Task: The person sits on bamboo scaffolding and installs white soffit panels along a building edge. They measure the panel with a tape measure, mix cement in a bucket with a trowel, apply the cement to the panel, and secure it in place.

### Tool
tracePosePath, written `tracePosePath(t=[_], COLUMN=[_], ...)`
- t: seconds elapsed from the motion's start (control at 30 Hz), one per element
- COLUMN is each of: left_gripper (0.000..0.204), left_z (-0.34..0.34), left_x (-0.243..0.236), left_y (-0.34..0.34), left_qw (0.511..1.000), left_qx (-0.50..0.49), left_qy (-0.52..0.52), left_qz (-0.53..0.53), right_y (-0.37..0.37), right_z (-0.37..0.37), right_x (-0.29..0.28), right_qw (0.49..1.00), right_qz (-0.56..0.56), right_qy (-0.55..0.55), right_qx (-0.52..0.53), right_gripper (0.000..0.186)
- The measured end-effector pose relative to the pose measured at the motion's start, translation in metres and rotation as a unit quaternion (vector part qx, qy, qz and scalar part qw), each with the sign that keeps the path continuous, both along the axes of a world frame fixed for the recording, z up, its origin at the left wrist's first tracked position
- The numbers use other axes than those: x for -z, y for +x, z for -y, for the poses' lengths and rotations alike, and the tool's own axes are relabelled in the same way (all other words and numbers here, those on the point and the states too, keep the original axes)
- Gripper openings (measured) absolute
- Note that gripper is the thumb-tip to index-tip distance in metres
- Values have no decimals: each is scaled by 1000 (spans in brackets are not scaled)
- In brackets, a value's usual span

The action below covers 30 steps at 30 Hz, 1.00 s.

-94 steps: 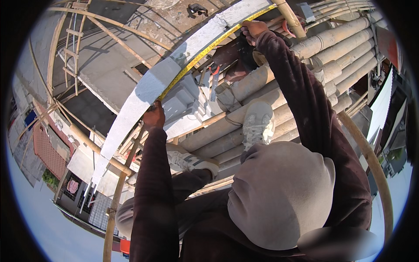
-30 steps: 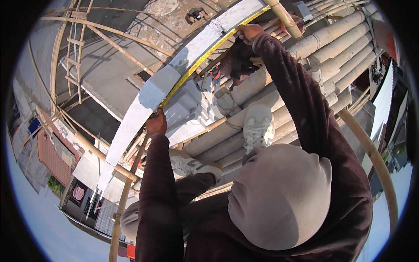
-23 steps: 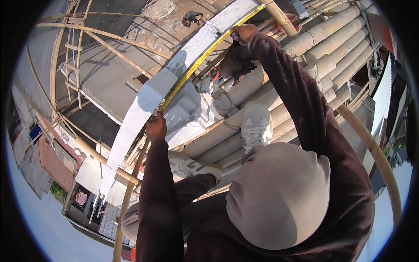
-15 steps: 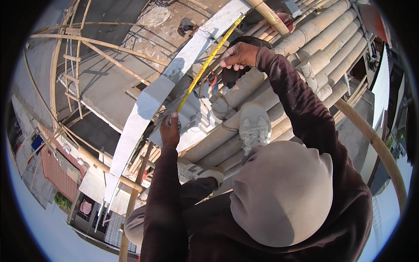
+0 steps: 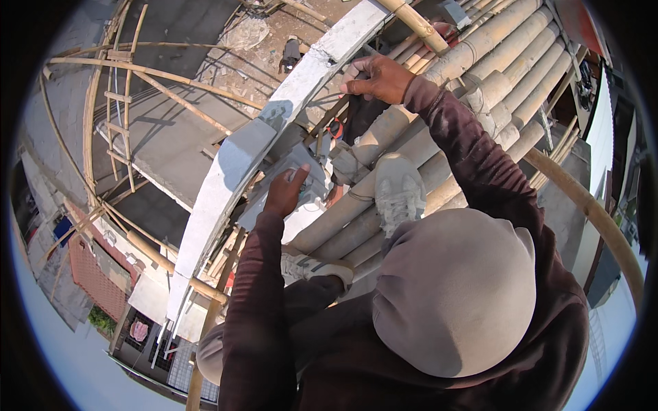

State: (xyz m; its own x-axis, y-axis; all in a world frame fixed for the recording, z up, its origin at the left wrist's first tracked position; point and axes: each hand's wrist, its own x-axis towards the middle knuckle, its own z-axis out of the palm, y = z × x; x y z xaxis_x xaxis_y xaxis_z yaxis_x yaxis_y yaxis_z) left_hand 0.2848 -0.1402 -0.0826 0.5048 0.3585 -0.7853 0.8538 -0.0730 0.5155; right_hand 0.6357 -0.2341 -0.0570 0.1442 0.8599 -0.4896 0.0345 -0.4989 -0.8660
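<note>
My left hand (image 5: 286, 193) is above a grey flat piece (image 5: 312, 175) beside the white concrete beam (image 5: 229, 161). Its thumb points up and its other fingers curl out of sight; whatever they hold is hidden. My right hand (image 5: 378, 77) is farther forward and to the right, near the beam's inner edge. Its thumb and forefinger are bent with a gap between them, and nothing shows in it. No tape shows between the hands. Below them, one white shoe (image 5: 399, 192) rests on the bamboo poles (image 5: 373, 205). A second shoe (image 5: 319, 269) is nearer and to the left.
Thick bamboo poles (image 5: 507, 51) lie side by side at the far right. Bamboo scaffolding (image 5: 127, 103) stands at the left, over grey concrete surfaces. Dark clothing of another person (image 5: 360, 120) shows below my right hand. A curved pole (image 5: 593, 212) crosses at right.
The yellow measuring tape stretched between my hands has gone from sight. My left hand has shifted slightly right, its thumb now raised. My right hand has moved slightly forward and its fingers have parted.
</note>
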Motion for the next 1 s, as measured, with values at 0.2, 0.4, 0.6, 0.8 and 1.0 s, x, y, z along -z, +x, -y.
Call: tracePosePath(t=[0.2, 0.4, 0.6, 0.8, 1.0], left_gripper=[85, 77, 49, 49, 58], left_z=[-30, -12, 27, 56, 59], left_x=[-8, -38, -130, -212, -295], left_y=[0, -21, 7, 2, -19], left_qw=[949, 926, 925, 957, 970], left_qx=[230, 256, 174, 57, 56], left_qy=[-128, -196, -272, -233, -173], left_qz=[-172, -197, -200, -163, -159], right_y=[-26, -53, -56, -69, -127], right_z=[-10, -8, 61, 136, 182], right_x=[-24, -63, -131, -276, -429], right_qw=[992, 993, 986, 970, 955], right_qz=[81, 105, 106, 51, 130], right_qy=[76, 32, -70, -128, -181], right_qx=[-51, 40, 111, 199, 194], right_gripper=[29, 36, 40, 39, 49])
